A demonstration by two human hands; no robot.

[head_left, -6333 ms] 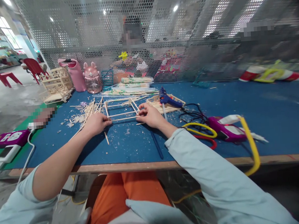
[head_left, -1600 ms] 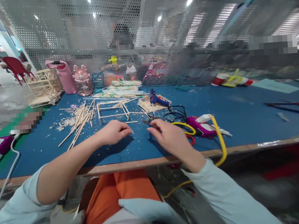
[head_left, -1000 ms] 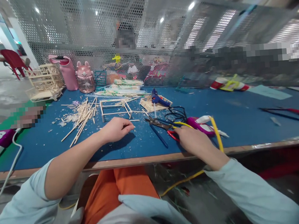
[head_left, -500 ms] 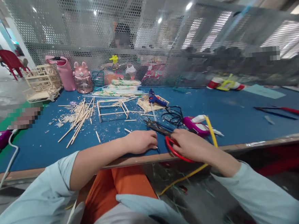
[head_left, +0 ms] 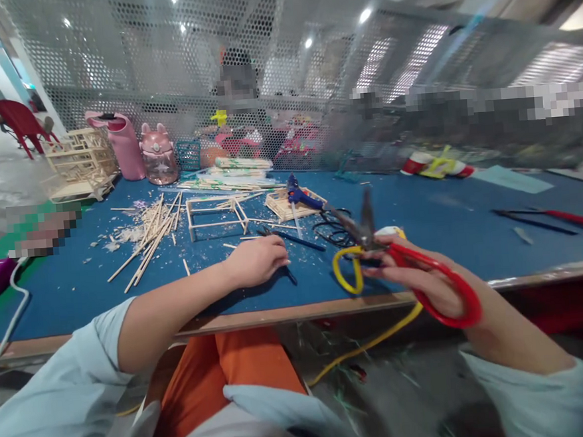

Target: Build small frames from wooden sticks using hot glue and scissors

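My right hand (head_left: 415, 276) grips a pair of scissors (head_left: 451, 290) with a red handle, raised above the table's front edge. The blades point away from me and stand apart. A yellow loop (head_left: 348, 271) shows beside the blades; whether it belongs to the scissors I cannot tell. My left hand (head_left: 259, 261) lies low on the blue tabletop, its fingers curled over dark-handled pliers (head_left: 300, 240). One handle shows past my fingertips, and the palm hides part of the tool. Beyond that hand stands a small frame of thin wooden sticks (head_left: 216, 214).
Loose sticks (head_left: 148, 242) and shavings lie left. A blue glue gun (head_left: 302, 194) rests on a stick panel (head_left: 278, 209). Behind are a pink bottle (head_left: 127, 150), a clear pink bottle (head_left: 159, 158) and a stick model (head_left: 80, 163). More tools (head_left: 536, 218) lie right. A mesh screen (head_left: 170, 60) borders the back.
My right hand has lifted the scissors off the table and moved right, turning them so the blades point away. My left hand and the pliers have shifted slightly left.
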